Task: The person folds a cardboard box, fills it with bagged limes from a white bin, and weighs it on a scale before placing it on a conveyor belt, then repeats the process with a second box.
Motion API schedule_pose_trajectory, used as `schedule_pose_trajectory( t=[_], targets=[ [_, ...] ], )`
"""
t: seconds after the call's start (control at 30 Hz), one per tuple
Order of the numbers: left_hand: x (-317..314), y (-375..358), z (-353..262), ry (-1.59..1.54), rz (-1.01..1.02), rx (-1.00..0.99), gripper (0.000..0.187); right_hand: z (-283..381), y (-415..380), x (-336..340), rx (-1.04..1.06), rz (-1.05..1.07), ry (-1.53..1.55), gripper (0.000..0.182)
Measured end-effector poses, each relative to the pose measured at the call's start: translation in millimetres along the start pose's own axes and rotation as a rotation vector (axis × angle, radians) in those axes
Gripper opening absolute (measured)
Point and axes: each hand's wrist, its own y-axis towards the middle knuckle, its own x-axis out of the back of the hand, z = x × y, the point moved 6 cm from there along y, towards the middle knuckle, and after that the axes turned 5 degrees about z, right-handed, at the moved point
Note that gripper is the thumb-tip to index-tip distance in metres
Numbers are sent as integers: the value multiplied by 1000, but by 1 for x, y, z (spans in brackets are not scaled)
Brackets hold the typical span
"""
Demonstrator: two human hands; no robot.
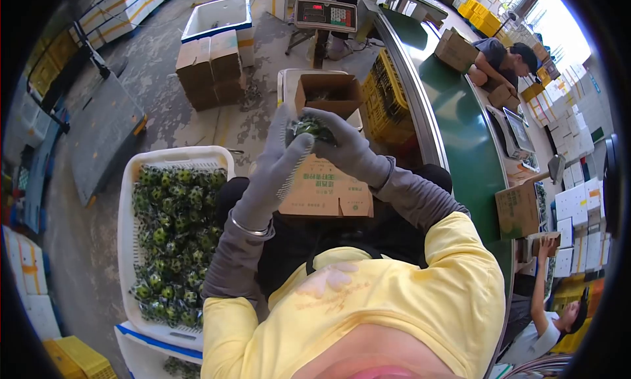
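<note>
Both of my hands wear grey gloves and meet in front of me above a cardboard box. Between them is a small clear bag of green fruit (311, 126), partly hidden by the fingers. My left hand (268, 172) has its fingers pointing up along the bag's left side, with the thumb across the near side. From the right, my right hand (350, 147) grips the same bag. An open brown carton (328, 94) stands just beyond them. To the left, a white basket (126, 228) is filled with many similar bagged green fruits (172, 231).
A printed cardboard box (322, 191) sits below my hands. A green conveyor (453, 132) runs along the right, with two people beyond it. Ahead are a scale display (326, 15), a yellow crate (388, 96), and a carton (210, 70) beside a white tub (217, 17).
</note>
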Motion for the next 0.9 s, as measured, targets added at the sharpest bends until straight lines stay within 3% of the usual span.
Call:
schedule_pose_trajectory(
  t=[0.03,0.1,0.17,0.27,0.37,0.47,0.6,0.7,0.9],
  targets=[
    [-6,14,6,74,41,22,76,-9,1,15,-1,-73,58,55],
    [-12,44,26,221,113,60,71,-13,9,45,39,-155,-116,55],
    [-5,76,39,9,69,109,68,-31,23,79,33,-235,-337,56],
    [23,100,68,-209,-40,236,64,-86,43,128,-272,-261,-707,57],
    [58,103,84,-124,-118,310,62,-144,31,146,-644,-34,-777,60],
    [68,100,83,25,-183,336,60,-160,10,135,-691,186,-696,61],
    [63,109,81,163,-137,314,62,-154,-10,125,-705,315,-589,60],
    [62,113,99,318,-69,329,63,-150,-16,121,-669,421,-680,60],
    [64,112,101,520,-65,235,49,-125,-23,110,-713,532,-644,58]
  ],
)
